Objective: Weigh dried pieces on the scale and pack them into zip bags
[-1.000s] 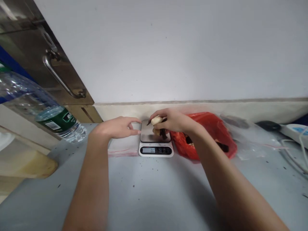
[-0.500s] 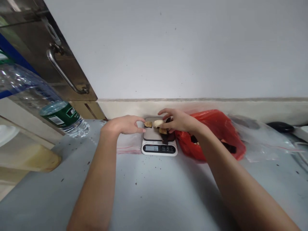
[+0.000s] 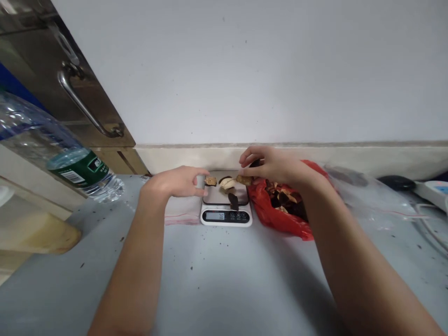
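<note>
A small white kitchen scale (image 3: pixel 226 215) with a steel plate stands near the back wall. Pale and dark dried pieces (image 3: pixel 229 184) lie on its plate, one dark strip (image 3: pixel 233 201) near the front. My left hand (image 3: pixel 178 182) rests at the scale's left edge, its fingers pinched on a brown piece (image 3: pixel 210 180). My right hand (image 3: pixel 276 165) hovers over the plate's right edge and pinches another brown piece (image 3: pixel 244 179). A red plastic bag (image 3: pixel 280 210) full of mixed dried pieces lies open just right of the scale.
A clear zip bag (image 3: pixel 180 214) lies flat left of the scale, and crumpled clear plastic (image 3: pixel 364 200) lies right of the red bag. A water bottle (image 3: pixel 59 149) juts in at left before a metal door handle (image 3: pixel 84 107). A power strip (image 3: pixel 432 191) sits far right.
My right hand has drawn back to the right, leaving pieces on the plate and keeping one brown piece. The display has changed from zero to a reading. My left hand took hold of a brown piece.
</note>
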Demonstrator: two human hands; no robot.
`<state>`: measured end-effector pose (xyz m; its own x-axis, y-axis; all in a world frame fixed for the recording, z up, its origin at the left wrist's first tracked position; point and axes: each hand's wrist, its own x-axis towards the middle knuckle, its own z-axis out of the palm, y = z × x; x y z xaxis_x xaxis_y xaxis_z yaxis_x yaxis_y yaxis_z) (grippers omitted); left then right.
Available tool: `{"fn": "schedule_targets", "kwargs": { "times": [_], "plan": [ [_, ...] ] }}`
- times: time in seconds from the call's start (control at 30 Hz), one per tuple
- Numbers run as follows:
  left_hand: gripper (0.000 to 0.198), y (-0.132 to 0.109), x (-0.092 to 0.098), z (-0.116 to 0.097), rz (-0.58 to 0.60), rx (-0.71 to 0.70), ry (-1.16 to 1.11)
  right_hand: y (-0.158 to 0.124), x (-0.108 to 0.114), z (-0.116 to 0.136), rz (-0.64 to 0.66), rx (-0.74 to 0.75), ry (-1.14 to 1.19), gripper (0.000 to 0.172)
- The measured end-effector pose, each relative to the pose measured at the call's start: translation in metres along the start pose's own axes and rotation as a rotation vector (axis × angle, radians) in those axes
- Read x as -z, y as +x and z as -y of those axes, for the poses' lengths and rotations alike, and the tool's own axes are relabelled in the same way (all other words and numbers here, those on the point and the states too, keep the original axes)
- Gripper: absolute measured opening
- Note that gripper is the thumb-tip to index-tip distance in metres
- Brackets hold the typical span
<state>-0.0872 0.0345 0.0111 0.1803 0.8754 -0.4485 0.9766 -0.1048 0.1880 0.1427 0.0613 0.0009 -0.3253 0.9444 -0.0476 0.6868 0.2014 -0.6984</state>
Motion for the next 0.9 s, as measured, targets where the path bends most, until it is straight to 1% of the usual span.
{"fn": "schedule_targets", "kwargs": {
  "times": [0.07, 0.13, 0.23, 0.3, 0.37, 0.4, 0.47, 0.6, 0.67, 0.8, 0.9],
  "plan": [
    [0.086, 0.001, -0.003, -0.004, -0.052, -0.064, -0.001, -0.004, 0.007, 0.002, -0.006, 0.006, -0.055, 0.007],
    [0.097, 0.004, -0.007, -0.011, -0.077, -0.113, -0.016, -0.009, 0.013, 0.003, -0.004, 0.010, -0.087, 0.003],
    [0.111, 0.010, -0.016, -0.026, -0.078, -0.156, -0.036, -0.015, 0.020, 0.003, -0.009, 0.019, -0.133, 0.005],
    [0.124, 0.013, -0.021, -0.036, -0.078, -0.186, -0.038, -0.018, 0.023, 0.002, -0.021, 0.010, -0.153, 0.006],
    [0.135, 0.017, -0.026, -0.042, -0.069, -0.213, -0.034, -0.021, 0.025, 0.001, -0.025, -0.012, -0.149, 0.006],
    [0.137, 0.018, -0.028, -0.043, -0.069, -0.231, -0.028, -0.022, 0.026, 0.000, -0.026, -0.023, -0.144, 0.006],
    [0.133, 0.021, -0.030, -0.044, -0.095, -0.269, -0.013, -0.024, 0.027, -0.002, -0.029, -0.031, -0.131, 0.007],
    [0.097, 0.022, -0.029, -0.038, -0.215, -0.319, -0.029, -0.025, 0.027, -0.003, -0.018, -0.016, -0.132, 0.005],
    [0.088, 0.022, -0.027, -0.033, -0.234, -0.314, -0.040, -0.023, 0.022, -0.002, -0.005, -0.014, -0.150, 0.005],
    [0.080, 0.022, -0.024, -0.024, -0.245, -0.287, -0.038, -0.011, 0.001, -0.001, 0.019, -0.016, -0.085, 0.007],
    [0.077, 0.020, -0.019, -0.016, -0.244, -0.293, -0.018, -0.002, -0.020, -0.002, -0.019, -0.007, -0.022, 0.010]
  ]
}}
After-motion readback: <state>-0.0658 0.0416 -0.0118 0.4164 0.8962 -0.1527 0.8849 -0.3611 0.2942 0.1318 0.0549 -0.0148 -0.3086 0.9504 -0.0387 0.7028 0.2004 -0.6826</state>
